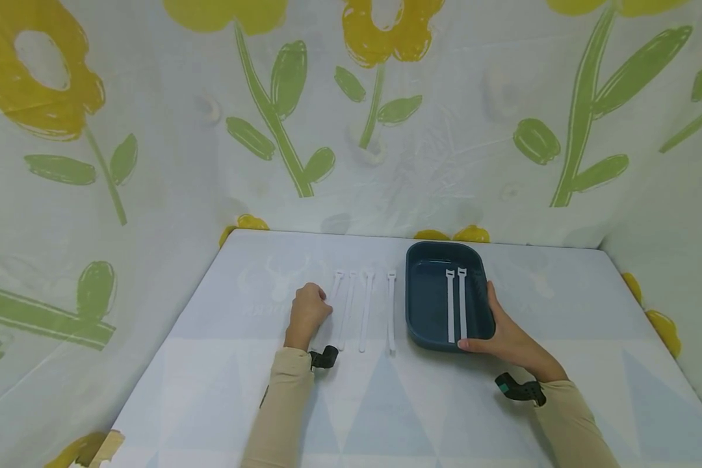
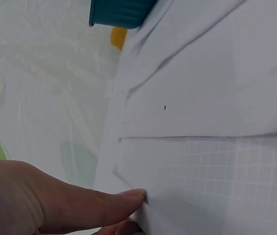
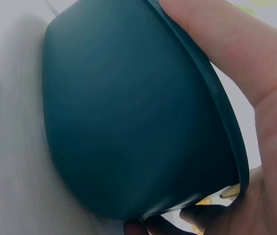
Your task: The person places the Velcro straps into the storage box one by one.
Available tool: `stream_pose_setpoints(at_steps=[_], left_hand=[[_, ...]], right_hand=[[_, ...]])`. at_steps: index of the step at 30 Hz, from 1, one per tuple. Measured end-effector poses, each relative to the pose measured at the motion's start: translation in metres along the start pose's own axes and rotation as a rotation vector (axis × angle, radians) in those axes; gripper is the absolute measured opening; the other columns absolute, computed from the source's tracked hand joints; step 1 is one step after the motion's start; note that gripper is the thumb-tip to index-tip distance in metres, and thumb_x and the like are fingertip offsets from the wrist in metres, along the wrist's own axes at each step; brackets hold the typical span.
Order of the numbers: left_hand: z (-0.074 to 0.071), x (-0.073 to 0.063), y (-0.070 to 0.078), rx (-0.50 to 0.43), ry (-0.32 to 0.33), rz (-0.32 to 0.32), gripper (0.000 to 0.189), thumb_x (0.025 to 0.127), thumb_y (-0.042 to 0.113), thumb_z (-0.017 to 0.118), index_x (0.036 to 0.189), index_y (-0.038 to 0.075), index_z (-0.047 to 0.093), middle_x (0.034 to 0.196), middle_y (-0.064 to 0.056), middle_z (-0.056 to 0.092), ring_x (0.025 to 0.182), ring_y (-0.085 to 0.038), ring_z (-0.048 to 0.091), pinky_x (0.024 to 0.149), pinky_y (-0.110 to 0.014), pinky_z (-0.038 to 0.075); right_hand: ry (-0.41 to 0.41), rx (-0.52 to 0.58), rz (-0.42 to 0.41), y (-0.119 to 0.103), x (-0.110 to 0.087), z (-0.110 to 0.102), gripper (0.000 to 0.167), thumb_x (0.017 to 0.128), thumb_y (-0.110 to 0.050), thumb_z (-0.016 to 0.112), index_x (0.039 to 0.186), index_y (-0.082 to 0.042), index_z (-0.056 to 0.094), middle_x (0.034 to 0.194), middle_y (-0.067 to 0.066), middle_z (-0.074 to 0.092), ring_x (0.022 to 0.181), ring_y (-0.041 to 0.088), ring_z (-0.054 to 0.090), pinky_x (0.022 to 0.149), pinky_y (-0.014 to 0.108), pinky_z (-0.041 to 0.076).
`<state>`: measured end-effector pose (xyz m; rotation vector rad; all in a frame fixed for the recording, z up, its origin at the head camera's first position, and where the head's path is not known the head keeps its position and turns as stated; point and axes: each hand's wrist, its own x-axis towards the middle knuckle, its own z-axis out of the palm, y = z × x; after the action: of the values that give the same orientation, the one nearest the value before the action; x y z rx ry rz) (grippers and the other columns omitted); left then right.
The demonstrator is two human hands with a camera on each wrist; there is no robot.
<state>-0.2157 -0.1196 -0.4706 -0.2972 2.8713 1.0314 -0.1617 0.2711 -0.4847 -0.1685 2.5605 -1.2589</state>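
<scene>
A flower-printed sheet (image 1: 444, 130) is hanging behind the tray, and a pale table (image 1: 386, 416) is spreading out beneath it; the dark blue tray (image 1: 424, 299) is resting on that table; the right hand (image 1: 506, 335) is gripping the tray at its near right corner, thumb bending over the rim and fingers curling along the outer side; left of the tray, well apart from it, the left hand (image 1: 310, 312) is leaning over the table, thumb and fingertips closing together and, as far as the left wrist view is showing, pinching the leftmost strap (image 1: 338, 278); between that hand and the tray, three more white straps (image 1: 391, 312) are lying in a loose row, the nearest running just beside the tray's left wall; inside the tray, toward its right side, two slim straps (image 1: 451, 309) are lying side by side, heads pointing away from the person; the step in hand seems to be picking up a strap while the tray is being steadied; the next move would be calling for a firm pinch, a lift clear of the row and a carry rightward to the tray
</scene>
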Motion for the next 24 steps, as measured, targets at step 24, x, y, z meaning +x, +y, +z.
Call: stream_pose_setpoints(at_steps=[24], left_hand=[[-0.0035,0.0016,-0.0008,-0.009,-0.026,0.010,0.031,0.088,-0.005,0.062,0.118,-0.009,0.067,0.117,-0.027,0.070,0.105,-0.036,0.069,0.092,-0.049,0.060]], right_hand=[[0.001,-0.018,0.018,-0.0014,0.0003,0.0003,0.142,0.079,-0.038,0.087,0.161,-0.019,-0.029,0.172,0.025,-0.015,0.155,0.059,0.003,0.117,0.081,0.017]])
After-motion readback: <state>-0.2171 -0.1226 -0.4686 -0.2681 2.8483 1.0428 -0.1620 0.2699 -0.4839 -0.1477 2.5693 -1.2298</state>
